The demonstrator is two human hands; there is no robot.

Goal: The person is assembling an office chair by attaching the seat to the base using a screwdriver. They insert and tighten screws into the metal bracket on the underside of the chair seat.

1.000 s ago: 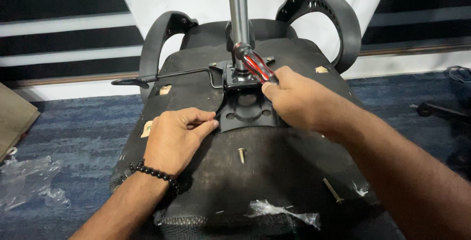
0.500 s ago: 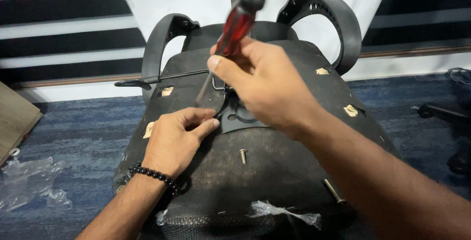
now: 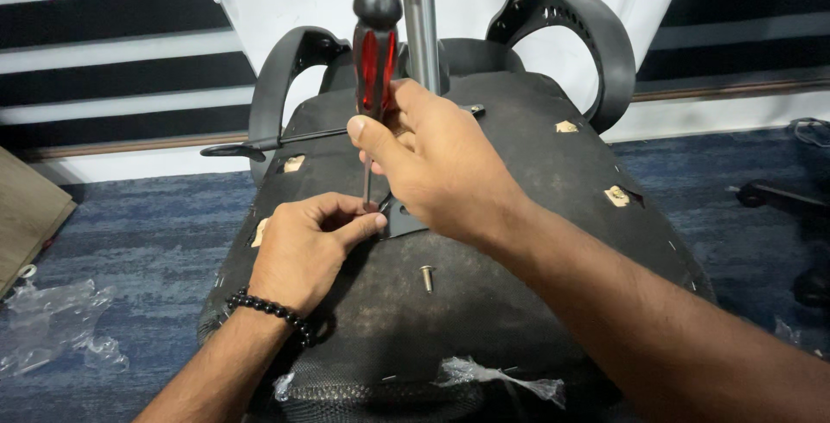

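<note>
right hand grip closed on screwdriver, upright | left hand pinching shaft tip | loose screw just below

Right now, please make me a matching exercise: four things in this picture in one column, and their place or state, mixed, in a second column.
Things:
1. screwdriver
2. loose screw
3. bead bracelet
4. plastic wrap

Places or states:
A. around the left wrist
B. on the blue carpet, left
C. upright in the right hand
D. lying on the seat underside

Pairs: 1-C, 2-D, 3-A, 4-B
</note>
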